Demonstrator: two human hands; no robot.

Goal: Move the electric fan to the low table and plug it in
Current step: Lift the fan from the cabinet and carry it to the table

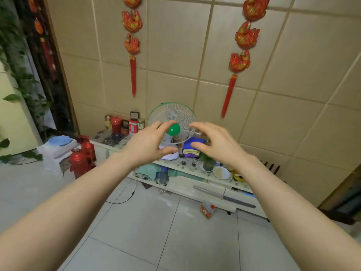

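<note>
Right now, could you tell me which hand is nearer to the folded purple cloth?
Right. The right hand is in front of the folded purple cloth, overlapping it in view; the left hand is off to its left, before the fan's base.

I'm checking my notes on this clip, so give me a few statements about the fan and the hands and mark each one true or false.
1. The fan stands on the long cabinet against the tiled wall. True.
2. The fan's centre cap is red. False: it is green.
3. The left hand grips the fan's grille. False: its fingers are spread and hold nothing.
4. The right hand holds nothing. True.
5. Folded cloths lie beside the fan's base. True.
</note>
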